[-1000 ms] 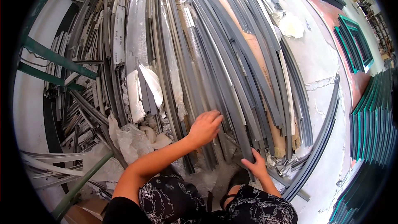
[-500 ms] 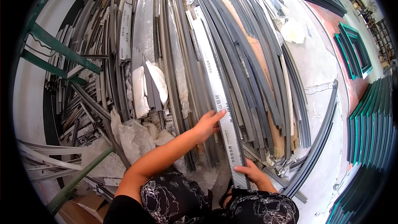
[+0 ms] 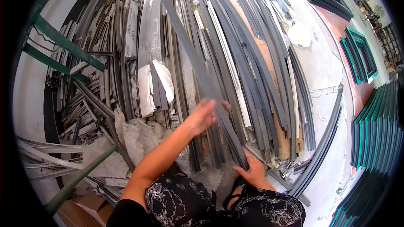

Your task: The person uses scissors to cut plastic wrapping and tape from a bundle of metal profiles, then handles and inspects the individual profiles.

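Observation:
A long dark grey metal profile (image 3: pixel 191 52) slants up and to the left across the pile. My right hand (image 3: pixel 253 171) is closed round its near end, thumb on the left side. Farther up the profile is my left hand (image 3: pixel 202 117), smeared by motion; fingertips show past the profile's right edge, so it appears to grip it. Under and beside the profile lie many long grey profiles (image 3: pixel 254 88) side by side. Just right of the held one runs a narrow white strip (image 3: pixel 240 94).
Green metal bars (image 3: pixel 69 46) stand at the left beside shorter offcuts. Crumpled plastic film (image 3: pixel 141 138) lies near my left forearm. Dark curved-looking lengths (image 3: pixel 322 151) rest on the pale floor at right. Stacked dark green frames (image 3: pixel 376 130) stand at the far right.
The silvery printed face that was between my hands no longer shows; a plain dark grey profile does, leaning farther left. My right hand moved up slightly. A white strip has appeared at right.

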The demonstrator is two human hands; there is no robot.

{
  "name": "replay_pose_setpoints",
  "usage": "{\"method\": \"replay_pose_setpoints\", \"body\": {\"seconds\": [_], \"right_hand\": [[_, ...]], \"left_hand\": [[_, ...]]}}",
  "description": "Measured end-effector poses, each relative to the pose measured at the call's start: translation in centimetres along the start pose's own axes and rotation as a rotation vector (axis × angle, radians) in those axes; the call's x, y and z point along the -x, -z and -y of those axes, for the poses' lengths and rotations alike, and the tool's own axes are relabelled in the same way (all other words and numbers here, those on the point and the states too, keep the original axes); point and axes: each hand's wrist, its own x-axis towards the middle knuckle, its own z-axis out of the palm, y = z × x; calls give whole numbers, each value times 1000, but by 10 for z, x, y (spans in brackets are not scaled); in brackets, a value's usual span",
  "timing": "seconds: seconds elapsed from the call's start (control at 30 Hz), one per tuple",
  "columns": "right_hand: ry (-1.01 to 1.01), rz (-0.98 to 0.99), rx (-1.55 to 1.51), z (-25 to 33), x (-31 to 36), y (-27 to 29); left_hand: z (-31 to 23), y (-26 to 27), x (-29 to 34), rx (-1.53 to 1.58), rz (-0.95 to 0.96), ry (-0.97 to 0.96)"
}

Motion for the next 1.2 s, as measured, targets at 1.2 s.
{"method": "replay_pose_setpoints", "body": {"seconds": [1.2], "right_hand": [[-381, 665, -734, -60, 5, -7]], "left_hand": [[-23, 72, 24, 168, -410, -89]]}}
